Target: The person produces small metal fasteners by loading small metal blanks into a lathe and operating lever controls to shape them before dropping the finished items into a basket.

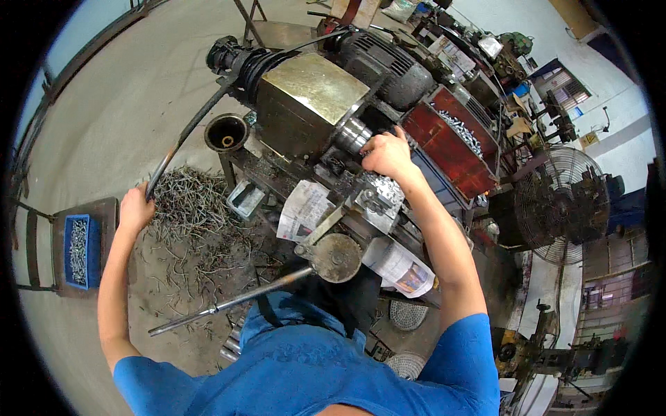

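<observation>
Pale floor (pixel 139 97) spreads beyond the left fingers (pixel 143 194); far right of the right fingers (pixel 376 145), a white wall (pixel 517 28) holds a window (pixel 563 88).

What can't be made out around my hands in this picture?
All in the head view:
Whether the bare right hand holds anything at the shiny ringed steel cylinder: the hand hides it.
Lower end of the long dark metal lever: covered by the bare left hand.
Shapes of small grey metal pieces in the rectangular blue plastic bin: too small.
</observation>
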The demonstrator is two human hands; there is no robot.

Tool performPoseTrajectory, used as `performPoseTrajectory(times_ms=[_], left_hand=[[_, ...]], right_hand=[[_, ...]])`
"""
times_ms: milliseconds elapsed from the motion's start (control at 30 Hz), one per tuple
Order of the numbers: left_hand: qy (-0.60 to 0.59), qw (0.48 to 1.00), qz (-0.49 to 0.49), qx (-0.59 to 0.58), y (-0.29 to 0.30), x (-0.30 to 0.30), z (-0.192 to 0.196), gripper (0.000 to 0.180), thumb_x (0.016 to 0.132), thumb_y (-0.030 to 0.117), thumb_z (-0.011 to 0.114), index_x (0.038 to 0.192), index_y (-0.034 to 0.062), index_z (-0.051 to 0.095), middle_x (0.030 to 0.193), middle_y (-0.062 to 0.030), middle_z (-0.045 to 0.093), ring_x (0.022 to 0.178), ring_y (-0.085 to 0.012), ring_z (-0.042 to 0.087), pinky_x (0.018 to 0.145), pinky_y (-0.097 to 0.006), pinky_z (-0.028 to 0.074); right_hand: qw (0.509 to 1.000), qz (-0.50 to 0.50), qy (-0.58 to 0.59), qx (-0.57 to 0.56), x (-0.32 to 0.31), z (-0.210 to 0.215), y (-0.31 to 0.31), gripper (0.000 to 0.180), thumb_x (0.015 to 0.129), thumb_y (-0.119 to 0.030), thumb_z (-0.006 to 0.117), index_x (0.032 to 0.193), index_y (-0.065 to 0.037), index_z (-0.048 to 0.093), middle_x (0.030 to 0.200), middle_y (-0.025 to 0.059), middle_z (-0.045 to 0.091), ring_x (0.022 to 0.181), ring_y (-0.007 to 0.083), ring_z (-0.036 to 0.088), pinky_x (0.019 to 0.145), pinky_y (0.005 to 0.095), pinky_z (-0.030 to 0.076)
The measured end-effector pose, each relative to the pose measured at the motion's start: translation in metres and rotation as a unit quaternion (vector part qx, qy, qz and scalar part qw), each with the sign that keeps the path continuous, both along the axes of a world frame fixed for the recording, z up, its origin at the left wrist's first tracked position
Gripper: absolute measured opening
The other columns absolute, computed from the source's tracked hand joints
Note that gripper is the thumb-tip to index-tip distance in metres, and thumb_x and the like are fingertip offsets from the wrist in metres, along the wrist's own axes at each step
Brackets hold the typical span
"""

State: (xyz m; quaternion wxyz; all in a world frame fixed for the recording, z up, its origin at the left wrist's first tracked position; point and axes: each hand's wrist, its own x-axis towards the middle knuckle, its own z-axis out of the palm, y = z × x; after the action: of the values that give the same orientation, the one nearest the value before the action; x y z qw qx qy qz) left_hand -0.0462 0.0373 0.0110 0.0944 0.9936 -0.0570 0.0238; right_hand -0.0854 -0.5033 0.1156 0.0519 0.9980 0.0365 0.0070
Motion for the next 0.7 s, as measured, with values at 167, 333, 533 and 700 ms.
performPoseTrajectory(times_ms=[167,333,533,700], left_hand=[[-0.091,0.976,0.011,0.200,0.062,0.078,0.009,0.011,0.072,0.006,0.055,0.079,0.0054,0.063,0.075,-0.0178,0.062,0.074,-0.0329,0.062,0.065,-0.043,0.051],[-0.073,0.977,0.009,0.201,0.073,0.111,0.006,0.009,0.074,0.006,0.054,0.081,0.0053,0.059,0.083,-0.0162,0.063,0.080,-0.0328,0.062,0.070,-0.043,0.051],[-0.350,0.920,-0.130,-0.120,-0.012,0.083,0.013,0.032,0.079,0.014,0.058,0.110,0.0077,0.060,0.087,-0.0155,0.063,0.083,-0.0319,0.062,0.074,-0.041,0.050],[0.156,0.960,-0.070,-0.223,-0.104,0.071,-0.149,0.049,0.070,0.036,0.071,0.104,0.0015,0.060,0.098,-0.0245,0.062,0.090,-0.0386,0.061,0.079,-0.043,0.047]], right_hand=[[0.998,-0.040,0.036,0.013,0.002,0.012,0.009,0.019,0.055,-0.028,0.063,0.069,-0.019,0.072,0.077,0.0103,0.066,0.088,0.0269,0.061,0.105,0.0515,0.024],[0.999,-0.048,0.023,0.007,-0.004,0.008,0.001,0.025,0.056,-0.025,0.063,0.078,-0.021,0.073,0.082,0.0086,0.067,0.096,0.0258,0.058,0.107,0.0558,0.019],[0.984,0.004,-0.166,0.068,-0.071,0.041,-0.011,0.031,0.058,-0.022,0.062,0.088,-0.016,0.070,0.102,-0.0013,0.064,0.106,0.0220,0.053,0.107,0.0572,0.016],[0.973,-0.076,-0.195,0.101,-0.174,0.038,-0.069,0.034,0.058,-0.017,0.062,0.091,-0.011,0.068,0.106,0.0031,0.063,0.106,0.0236,0.053,0.105,0.0537,0.024]])
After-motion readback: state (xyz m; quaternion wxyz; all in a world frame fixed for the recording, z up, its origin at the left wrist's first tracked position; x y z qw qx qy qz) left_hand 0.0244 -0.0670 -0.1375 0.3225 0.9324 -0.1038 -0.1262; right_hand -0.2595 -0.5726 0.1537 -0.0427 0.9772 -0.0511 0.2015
